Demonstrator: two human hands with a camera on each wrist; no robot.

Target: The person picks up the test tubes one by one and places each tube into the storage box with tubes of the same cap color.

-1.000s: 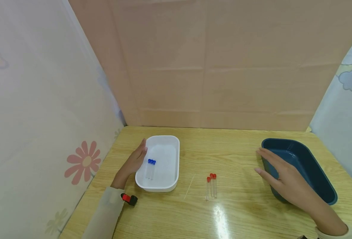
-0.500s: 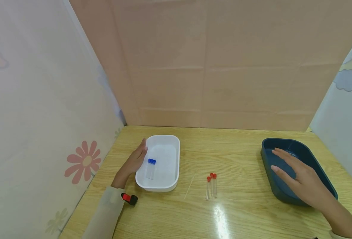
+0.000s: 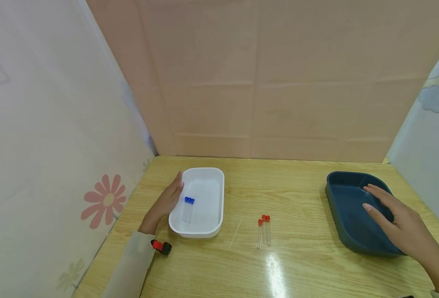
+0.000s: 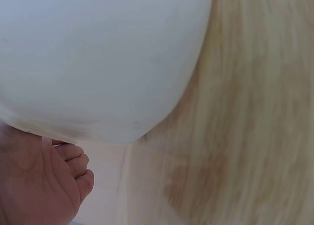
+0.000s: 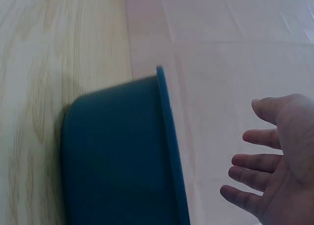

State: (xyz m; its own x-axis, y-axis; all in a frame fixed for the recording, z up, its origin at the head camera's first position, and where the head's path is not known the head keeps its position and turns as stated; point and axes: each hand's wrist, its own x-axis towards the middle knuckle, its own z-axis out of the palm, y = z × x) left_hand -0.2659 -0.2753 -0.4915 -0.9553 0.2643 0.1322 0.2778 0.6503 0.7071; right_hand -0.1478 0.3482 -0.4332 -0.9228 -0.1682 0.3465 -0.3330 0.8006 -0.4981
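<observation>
My left hand (image 3: 167,200) holds the left rim of a white plastic tub (image 3: 221,198), its thumb at the rim and the fingers along the outer wall. In the left wrist view the tub wall (image 4: 108,53) hides part of that hand. Three blue-capped test tubes (image 3: 188,212) lie inside the tub. My right hand (image 3: 401,221) is spread over the right side of a dark blue tub (image 3: 340,215), with nothing in its fingers. The right wrist view shows those fingers apart from the tub's rim (image 5: 171,141). Between the tubs, three red-capped test tubes (image 3: 264,234) lie on the table.
The wooden table (image 3: 290,186) ends at a brown paper backdrop (image 3: 253,103). A patterned sheet (image 3: 63,145) hangs at the left, another (image 3: 428,145) at the right. A black-and-red strap piece (image 3: 161,247) sits at the left wrist.
My right hand has moved right, from the blue tub's left rim across to its right side. The left hand, both tubs and the test tubes have stayed in place.
</observation>
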